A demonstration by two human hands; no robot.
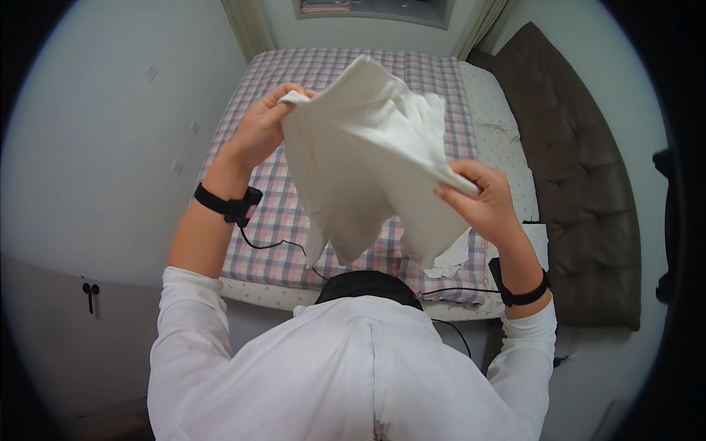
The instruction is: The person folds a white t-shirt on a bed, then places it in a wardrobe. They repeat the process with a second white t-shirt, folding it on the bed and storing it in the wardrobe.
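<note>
A white cloth garment (353, 143) hangs in the air above the bed, stretched between my two hands. Its lower edge falls in several loose points; whether it is a shirt or trousers I cannot tell. My left hand (265, 121) pinches its upper left corner between thumb and fingers. On the other side, lower down, my right hand (480, 198) grips a folded edge. Below the garment lies a pink, grey and white checked quilt (265, 220). A smaller white cloth (451, 259) rests on the quilt near its front right, partly hidden by the hanging fabric.
A brown tufted headboard (573, 182) rises along the right, beside patterned pillows (491, 110). Black wrist straps on both arms trail thin cables (265, 246) towards my waist. A white wall (110, 165) borders the bed's left side. Curtains (248, 27) flank the window recess (380, 12) at the far end.
</note>
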